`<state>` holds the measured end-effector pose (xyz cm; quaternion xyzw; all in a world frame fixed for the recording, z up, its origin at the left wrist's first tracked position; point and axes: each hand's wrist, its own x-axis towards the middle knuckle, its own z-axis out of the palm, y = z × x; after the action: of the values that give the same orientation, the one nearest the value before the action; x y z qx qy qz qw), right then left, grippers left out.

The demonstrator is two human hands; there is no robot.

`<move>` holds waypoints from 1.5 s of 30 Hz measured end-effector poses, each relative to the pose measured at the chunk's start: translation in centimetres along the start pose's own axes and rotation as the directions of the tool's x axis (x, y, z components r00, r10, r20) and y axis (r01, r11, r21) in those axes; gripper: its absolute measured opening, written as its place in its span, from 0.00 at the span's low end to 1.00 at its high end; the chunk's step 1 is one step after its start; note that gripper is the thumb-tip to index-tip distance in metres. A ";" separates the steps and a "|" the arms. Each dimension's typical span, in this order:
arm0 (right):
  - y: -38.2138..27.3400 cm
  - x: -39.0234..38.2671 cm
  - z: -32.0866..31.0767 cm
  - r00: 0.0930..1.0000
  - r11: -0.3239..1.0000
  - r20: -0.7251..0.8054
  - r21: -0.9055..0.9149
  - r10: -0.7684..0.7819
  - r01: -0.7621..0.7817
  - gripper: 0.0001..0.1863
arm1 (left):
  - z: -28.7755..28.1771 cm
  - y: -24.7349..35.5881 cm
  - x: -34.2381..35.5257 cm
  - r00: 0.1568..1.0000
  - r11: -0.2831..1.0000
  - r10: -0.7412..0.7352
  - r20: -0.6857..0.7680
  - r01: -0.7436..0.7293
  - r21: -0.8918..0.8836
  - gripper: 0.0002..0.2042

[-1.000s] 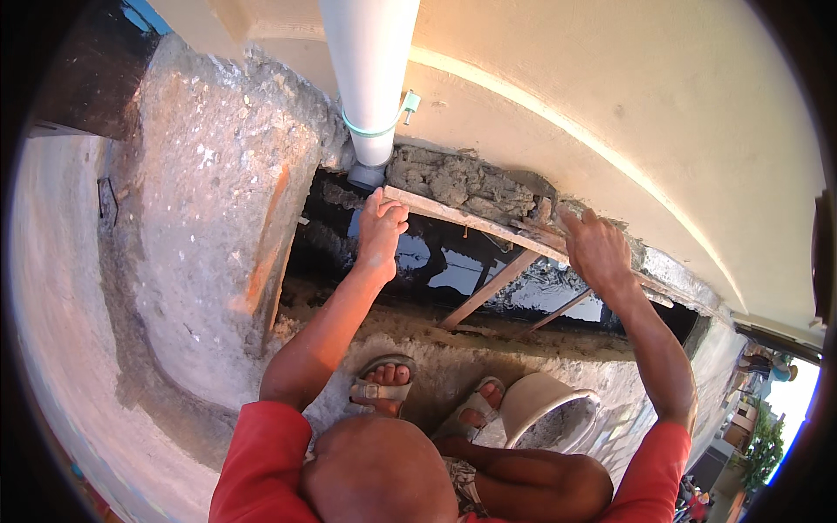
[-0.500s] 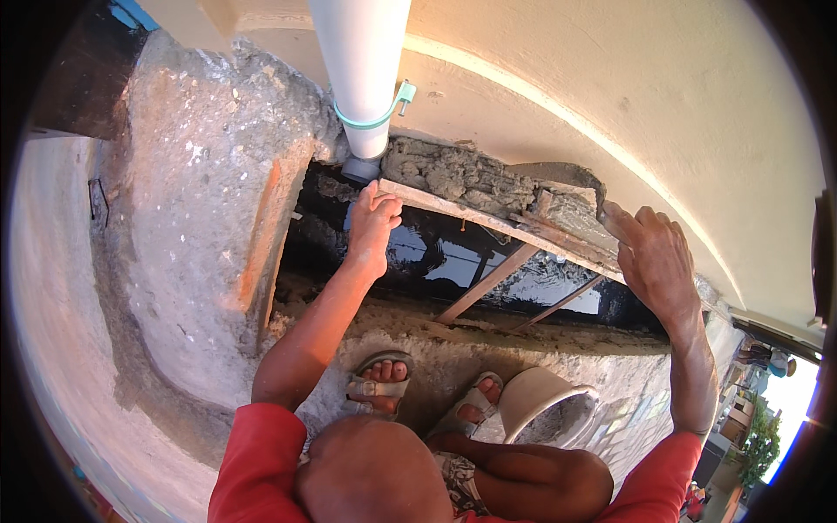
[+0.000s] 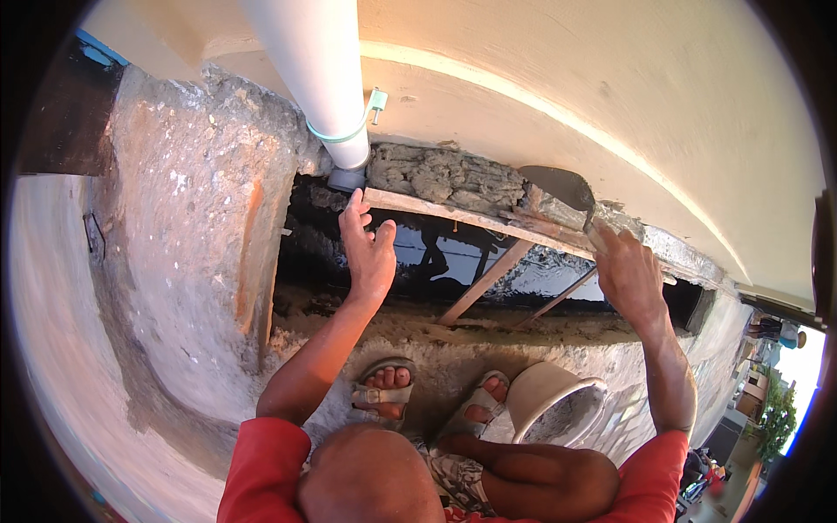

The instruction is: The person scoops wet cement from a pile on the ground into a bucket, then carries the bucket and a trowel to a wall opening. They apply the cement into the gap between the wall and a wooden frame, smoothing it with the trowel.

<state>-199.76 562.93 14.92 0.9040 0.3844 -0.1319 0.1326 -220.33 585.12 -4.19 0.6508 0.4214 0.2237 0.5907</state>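
One trowel (image 3: 558, 185), right of the frame's upper centre, is gripped in the curled right hand (image 3: 629, 272), its blade and long axis slanted toward the upper left. The left hand (image 3: 370, 254), half open and apparently empty, is held at the left end of the board (image 3: 427, 207). Mortar (image 3: 449, 176) is seemingly being spread; a level stroke seems called for.

Had free room over the dark water (image 3: 452, 267), between the left hand (image 3: 370, 253) and the wider strut (image 3: 488, 281). Ran up against the pale pipe (image 3: 307, 78) at the left end, the beige wall (image 3: 628, 131) behind, and the wooden board (image 3: 453, 212) between. Farther right, was crossed by the thinner strut (image 3: 562, 296); past the mortar (image 3: 445, 173), was blocked by the trowel (image 3: 561, 184) and right hand (image 3: 629, 275).
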 end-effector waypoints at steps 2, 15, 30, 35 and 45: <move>-1.0 -0.2 0.3 1.000 0.999 -0.007 -0.025 -0.027 0.026 0.25 | 0.7 -0.7 -0.3 0.929 0.906 0.368 0.031 -0.366 0.210 0.28; -5.5 2.0 0.4 0.986 0.986 -0.031 -0.043 -0.164 0.163 0.23 | 5.7 1.4 3.2 0.804 0.640 0.520 0.288 -0.590 0.493 0.22; -9.3 5.1 2.0 0.955 0.956 -0.063 0.011 -0.291 0.293 0.25 | 4.5 0.7 4.7 0.797 0.580 0.558 0.229 -0.572 0.579 0.12; -5.5 3.8 0.2 0.939 0.944 -0.190 0.115 -0.286 0.311 0.25 | 3.8 1.1 5.0 0.823 0.592 0.528 0.211 -0.534 0.604 0.11; 3.4 5.3 1.1 0.903 0.904 -0.086 0.041 -0.421 0.425 0.25 | 2.4 1.1 5.1 0.877 0.703 0.457 0.147 -0.457 0.545 0.16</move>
<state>-193.85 563.77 12.57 0.8069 0.5719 -0.1349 0.0598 -215.35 587.90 -4.70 0.8793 0.2936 0.2281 0.2976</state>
